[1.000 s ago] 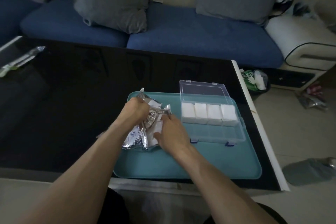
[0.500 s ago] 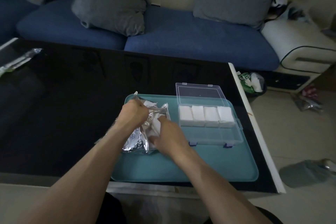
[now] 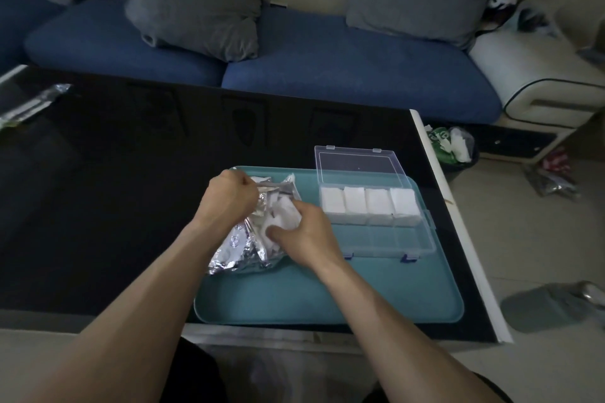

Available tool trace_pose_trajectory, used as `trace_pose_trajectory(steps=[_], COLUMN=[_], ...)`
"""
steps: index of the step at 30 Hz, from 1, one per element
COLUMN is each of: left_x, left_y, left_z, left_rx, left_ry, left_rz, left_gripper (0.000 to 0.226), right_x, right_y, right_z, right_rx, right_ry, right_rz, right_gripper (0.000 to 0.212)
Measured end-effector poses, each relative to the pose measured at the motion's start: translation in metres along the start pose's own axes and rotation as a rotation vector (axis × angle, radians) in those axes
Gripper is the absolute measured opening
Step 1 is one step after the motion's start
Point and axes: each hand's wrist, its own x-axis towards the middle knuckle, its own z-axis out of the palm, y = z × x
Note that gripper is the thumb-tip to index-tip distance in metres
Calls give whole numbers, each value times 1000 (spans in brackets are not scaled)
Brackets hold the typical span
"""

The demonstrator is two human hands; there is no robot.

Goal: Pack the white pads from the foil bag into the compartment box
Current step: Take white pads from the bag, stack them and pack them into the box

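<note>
Counts: one foil bag (image 3: 239,247), one compartment box (image 3: 379,232), one teal tray (image 3: 327,298), two hands. Four white pad stacks (image 3: 369,201) sit in the box's far row, one per compartment, side by side; the near row looks unfilled through the clear wall. Box lid (image 3: 358,167) is hinged open, tilted back toward the sofa (image 3: 327,56).

Bag lies crumpled on the tray's left half, mouth facing away from the person. Left hand (image 3: 229,198) has its grip clenched on the bag's top edge. Right hand (image 3: 306,234) is at the bag mouth, grip closed around a bunch of white pads (image 3: 283,214) – partly out of the foil, rest still inside.

Box is on the tray's right half, just beside the right hand, its right end close to the tray rim. Tray sits at the near-right corner of the black desk (image 3: 131,190), near the desk's white right edge. Tray's near half is bare teal. A foil wrapper (image 3: 32,105) lies at the desk's far left.
</note>
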Motion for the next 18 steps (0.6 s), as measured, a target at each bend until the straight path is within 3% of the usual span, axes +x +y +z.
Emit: trace_pose_trajectory(steps=[4,13,18], left_x=[-7,-17,-23], left_y=[3,11,15], left_z=[-1,6,11], left_rx=[69,297,331], left_ry=[38,132,80], left_rz=[88,239,287], left_gripper=[19,22,33], right_x=[4,0,3], right_y=[1,0,6], right_z=[-14,-39,-54], right_rx=[81,382,329], right_ry=[73,168,283], right_rz=[43,67,51], right_gripper=[15,12,10])
